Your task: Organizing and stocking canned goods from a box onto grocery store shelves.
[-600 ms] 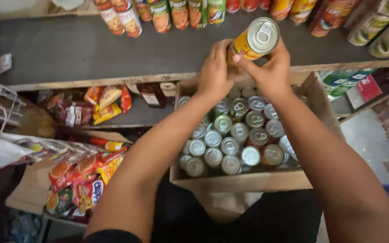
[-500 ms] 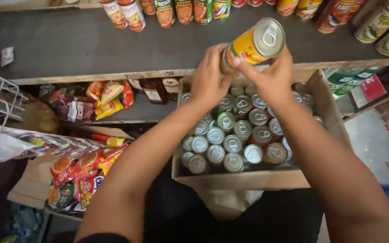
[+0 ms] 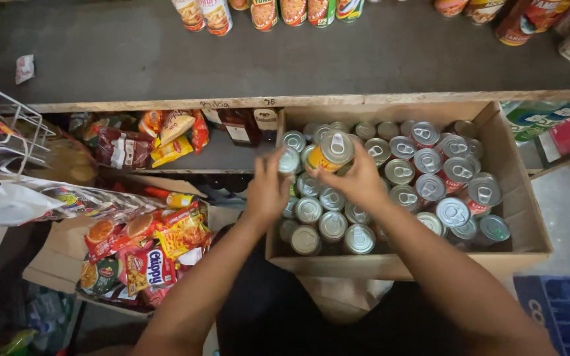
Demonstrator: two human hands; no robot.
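So we're looking down at a long grey shelf (image 3: 166, 59) running across the top, with a row of jars and cans (image 3: 265, 13) lined up along its back edge. Below its wooden lip sits a big open cardboard box (image 3: 529, 217), packed pretty much full of upright cans with silver pull-tab lids (image 3: 430, 171). Off to the left there's another carton stuffed with bright snack packets (image 3: 140, 257), more packets (image 3: 159, 135) tucked on the lower shelf behind it, and a white wire rack (image 3: 8, 125) at the far left edge.

Both our arms reach into the left half of the box. Our right hand (image 3: 357, 181) is wrapped around a yellow-labelled can (image 3: 330, 153), fingers curled on its side, holding it tilted just above the other cans near the box's back left corner. Our left hand (image 3: 268, 191) is right beside it, fingers bent and pinched on the small silver lid of a can (image 3: 289, 160), though we can't tell if that one is lifted or just being touched. The two hands are close together but not touching.
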